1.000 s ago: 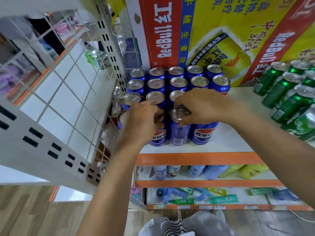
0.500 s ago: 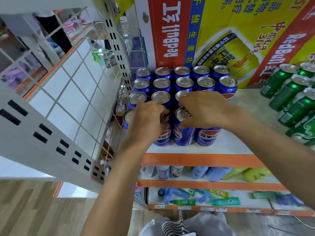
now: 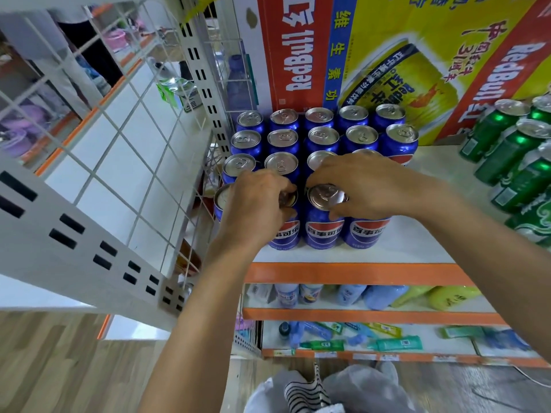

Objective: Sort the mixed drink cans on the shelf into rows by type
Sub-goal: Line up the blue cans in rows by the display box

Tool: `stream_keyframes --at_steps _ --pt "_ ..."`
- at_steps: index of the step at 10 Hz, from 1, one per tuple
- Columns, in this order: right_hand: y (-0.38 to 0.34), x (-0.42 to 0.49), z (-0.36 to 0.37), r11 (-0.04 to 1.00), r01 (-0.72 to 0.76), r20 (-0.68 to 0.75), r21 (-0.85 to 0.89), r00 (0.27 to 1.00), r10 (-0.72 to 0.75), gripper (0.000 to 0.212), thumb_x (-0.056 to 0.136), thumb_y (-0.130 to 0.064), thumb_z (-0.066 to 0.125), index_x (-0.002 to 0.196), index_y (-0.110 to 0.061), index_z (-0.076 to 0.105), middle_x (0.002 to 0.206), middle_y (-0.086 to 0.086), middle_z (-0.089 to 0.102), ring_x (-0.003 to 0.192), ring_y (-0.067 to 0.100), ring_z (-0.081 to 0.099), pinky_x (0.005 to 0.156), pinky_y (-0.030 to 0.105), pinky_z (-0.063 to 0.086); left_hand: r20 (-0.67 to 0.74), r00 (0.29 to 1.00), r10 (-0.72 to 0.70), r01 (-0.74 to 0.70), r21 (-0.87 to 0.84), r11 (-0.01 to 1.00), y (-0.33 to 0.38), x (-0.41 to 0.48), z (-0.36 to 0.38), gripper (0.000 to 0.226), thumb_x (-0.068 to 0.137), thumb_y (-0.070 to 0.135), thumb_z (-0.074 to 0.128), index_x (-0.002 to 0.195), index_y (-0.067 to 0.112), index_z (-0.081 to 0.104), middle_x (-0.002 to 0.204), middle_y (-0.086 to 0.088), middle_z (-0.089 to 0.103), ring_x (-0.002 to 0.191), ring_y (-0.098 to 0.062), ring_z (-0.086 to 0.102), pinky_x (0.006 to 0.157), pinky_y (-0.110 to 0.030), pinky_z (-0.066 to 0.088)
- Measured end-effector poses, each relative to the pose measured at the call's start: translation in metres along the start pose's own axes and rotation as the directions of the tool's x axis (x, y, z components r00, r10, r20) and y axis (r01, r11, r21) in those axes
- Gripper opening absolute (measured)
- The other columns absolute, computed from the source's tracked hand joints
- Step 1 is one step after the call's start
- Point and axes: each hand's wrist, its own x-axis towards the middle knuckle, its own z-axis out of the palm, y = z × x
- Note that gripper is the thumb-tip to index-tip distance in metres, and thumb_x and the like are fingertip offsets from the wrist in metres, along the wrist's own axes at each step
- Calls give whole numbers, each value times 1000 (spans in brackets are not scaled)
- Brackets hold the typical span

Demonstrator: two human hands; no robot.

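Observation:
Several blue Pepsi cans stand in tidy rows at the left of the white shelf. My left hand grips the top of a front-row blue can, fingers curled over its lid. My right hand grips the rim of the neighbouring front-row can, thumb on its near side, and covers the can to its right. Green cans stand in rows at the right of the same shelf.
A Red Bull carton stands behind the blue cans. A white wire grid panel and slotted upright close off the left side. An orange shelf edge runs below; lower shelves hold bottles and tubes.
Both hands stay on the front-row blue cans. The right-hand can has shifted slightly and now stands level with its neighbours.

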Motion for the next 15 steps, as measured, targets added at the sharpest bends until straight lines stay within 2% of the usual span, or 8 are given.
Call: stream_keyframes --at_steps 1,3,10,11,12,13,14,15 --pt "1 0 -3 1000 3 32 24 999 -4 58 80 -29 71 133 -28 48 127 -5 51 113 18 50 83 43 47 3 1000 3 -3 3 1000 1 0 -1 42 81 26 73 122 22 64 122 2 63 110 -15 56 80 -12 27" --pt "1 -1 0 999 4 -17 36 1000 -3 51 82 -24 66 131 -29 50 126 -6 49 111 19 50 82 45 47 26 1000 -8 8 -17 1000 0 0 -1 42 80 25 74 121 22 64 121 2 63 109 -16 56 81 -14 31" --pt "1 -1 5 998 -25 -43 56 999 28 54 80 -33 70 130 -26 51 129 -5 48 112 20 50 86 42 46 -5 1000 -7 7 -23 1000 2 -2 -1 43 79 26 75 120 23 64 119 2 63 107 -15 56 80 -15 32" --pt "4 -2 6 993 -11 -49 114 999 17 56 77 -33 72 129 -27 53 128 -4 51 111 21 52 86 43 47 -2 1000 -8 8 -1 1000 3 -1 -2 43 78 27 75 120 24 63 119 3 63 107 -16 56 77 -16 31" --pt "9 -7 4 982 -20 -62 188 998 33 65 76 -36 75 134 -23 50 132 0 52 117 19 50 94 36 43 22 1000 -4 4 11 1000 1 1 -2 43 78 28 76 118 24 63 117 2 62 105 -16 54 75 -18 29" --pt "21 -17 -4 976 -104 -55 189 992 116 67 79 -35 73 138 -22 46 133 4 51 121 20 47 97 30 40 43 999 8 -10 52 999 5 6 -3 45 78 33 75 119 21 62 117 -1 62 106 -21 55 75 -25 36" --pt "31 -30 -9 972 -174 -12 155 984 178 60 80 -33 72 135 -23 49 131 1 53 116 21 51 92 38 45 -4 997 72 -72 39 997 17 13 -2 51 79 42 71 123 19 61 118 -1 62 106 -23 56 86 -32 44" --pt "36 -39 -6 973 -196 16 118 981 196 57 78 -37 73 130 -25 53 130 -1 51 116 20 50 92 39 46 16 992 126 -126 -22 992 34 20 3 51 81 48 67 125 22 59 113 -2 62 107 -24 53 82 -36 47"
